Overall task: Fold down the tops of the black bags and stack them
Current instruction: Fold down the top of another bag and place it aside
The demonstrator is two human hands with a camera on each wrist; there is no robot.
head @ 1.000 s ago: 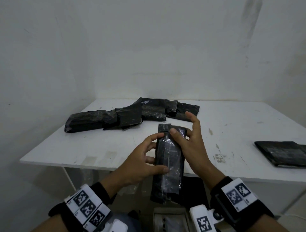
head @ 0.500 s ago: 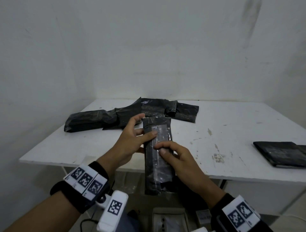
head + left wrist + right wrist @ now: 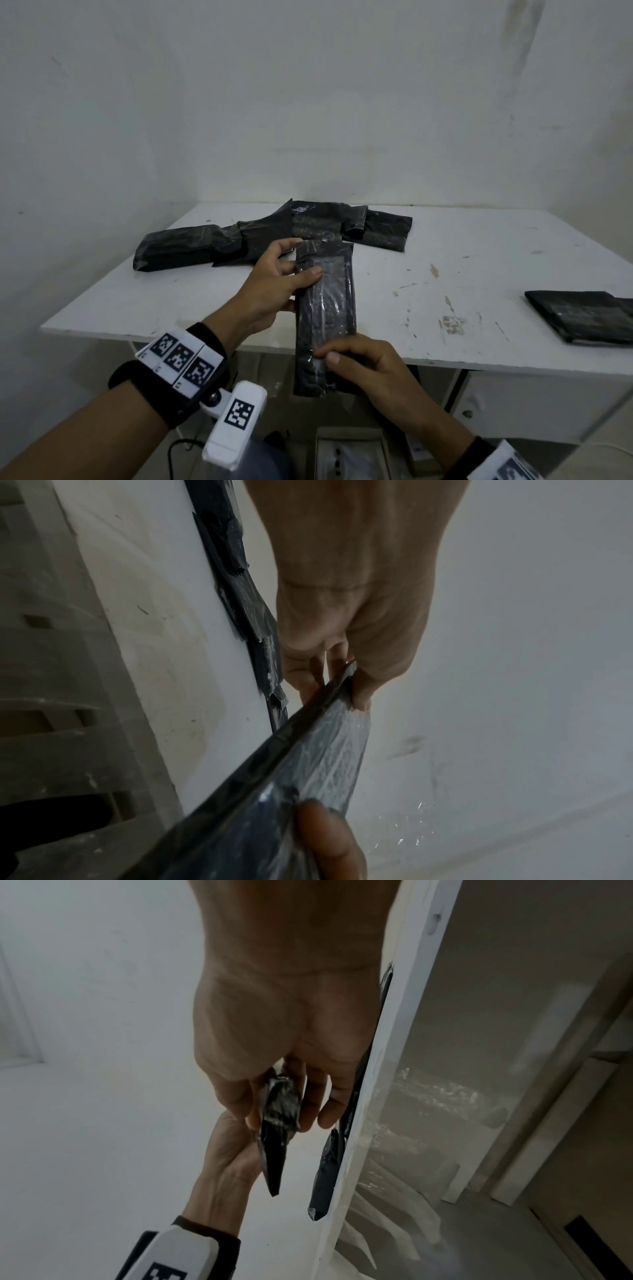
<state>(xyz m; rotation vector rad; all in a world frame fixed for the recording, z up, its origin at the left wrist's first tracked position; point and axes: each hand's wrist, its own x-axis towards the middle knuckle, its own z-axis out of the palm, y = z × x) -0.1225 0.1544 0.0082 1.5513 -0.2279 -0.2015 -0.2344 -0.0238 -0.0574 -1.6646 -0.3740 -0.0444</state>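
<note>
Both hands held one black bag (image 3: 325, 308) lengthwise over the table's (image 3: 445, 260) near edge. The left hand (image 3: 270, 287) pinched its far end, thumb on top, fingers hidden beneath. The right hand (image 3: 373, 370) pinched the near end, which hung past the edge, its lower corner behind the fingers. A pile (image 3: 267, 233) of bags lay beyond, overlapping, their count unclear. The stack (image 3: 582, 315) at right was cut off by the frame.
</note>
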